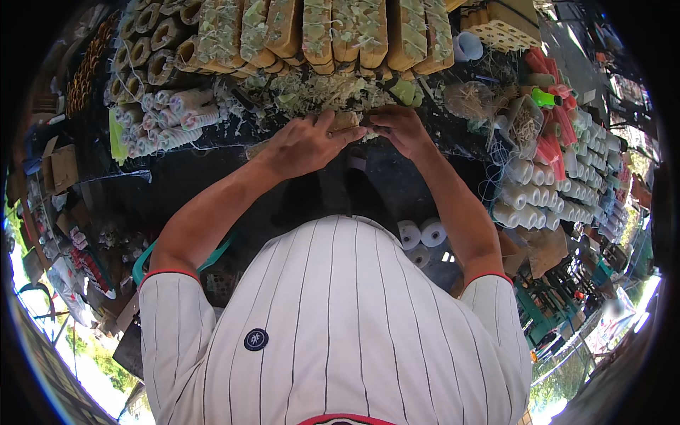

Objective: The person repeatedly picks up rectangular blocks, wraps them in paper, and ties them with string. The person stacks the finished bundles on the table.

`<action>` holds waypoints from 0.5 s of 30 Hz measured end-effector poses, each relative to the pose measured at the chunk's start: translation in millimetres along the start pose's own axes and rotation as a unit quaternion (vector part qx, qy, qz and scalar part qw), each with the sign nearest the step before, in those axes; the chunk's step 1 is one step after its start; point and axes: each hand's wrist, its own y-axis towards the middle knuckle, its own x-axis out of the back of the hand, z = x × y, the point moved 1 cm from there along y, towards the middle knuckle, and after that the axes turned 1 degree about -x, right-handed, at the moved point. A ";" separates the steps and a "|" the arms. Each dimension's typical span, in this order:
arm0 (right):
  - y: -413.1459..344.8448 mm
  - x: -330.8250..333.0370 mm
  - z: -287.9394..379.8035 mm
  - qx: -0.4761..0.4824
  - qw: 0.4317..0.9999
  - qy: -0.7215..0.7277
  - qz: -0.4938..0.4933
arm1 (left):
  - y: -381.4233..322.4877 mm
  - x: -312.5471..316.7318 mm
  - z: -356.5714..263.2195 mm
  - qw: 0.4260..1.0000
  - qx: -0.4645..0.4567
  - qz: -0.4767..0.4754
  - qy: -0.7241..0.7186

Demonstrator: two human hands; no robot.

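At the near edge of a cluttered black-covered table (458, 139), a small pale tan piece (345, 121) sits between my hands. My left hand (311, 141) lies over its left side, fingers spread, with the index finger and thumb around it. Close to its right side is my right hand (397, 127), thumb and fingertips drawn together; whether something thin is pinched there is too small to tell. Pale crumbled scraps (329, 93) lie just beyond both hands. Behind them stands a row of yellowish-brown blocks (317, 32) with greenish, flaky tops.
Wrapped rolls (175, 111) and hollow tubes (162, 66) are stacked at left. On the right are a plastic container of straw-like strips (523, 125), a green bottle (544, 98), red bundles (555, 127) and many white rolls (523, 194). Thread cones (431, 232) stand below the table.
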 end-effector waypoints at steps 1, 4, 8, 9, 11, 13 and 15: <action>-7.3 -6.8 -1.9 -0.014 0.997 0.076 -0.005 | -1.6 -1.0 0.5 1.000 0.004 -0.002 -0.004; -10.1 -9.5 -2.7 -0.022 0.991 0.132 0.007 | -1.5 -1.0 3.0 0.999 -0.019 -0.033 0.006; -12.7 -17.0 7.9 -0.010 0.999 -0.040 0.014 | 1.4 -1.5 9.6 0.996 -0.039 -0.075 -0.030; -16.8 -22.6 12.7 -0.009 0.995 -0.103 -0.010 | -1.0 -2.9 8.1 0.996 -0.038 -0.076 -0.030; -20.0 -38.4 31.1 0.000 0.972 -0.229 -0.055 | -1.4 -4.3 11.4 0.996 -0.037 -0.082 -0.023; -26.8 -52.7 45.2 0.008 0.951 -0.301 -0.067 | -1.8 -3.3 11.2 0.998 -0.015 -0.049 -0.028; -35.7 -68.0 62.7 0.009 0.935 -0.347 -0.073 | -1.2 0.2 11.5 0.999 -0.006 -0.035 -0.025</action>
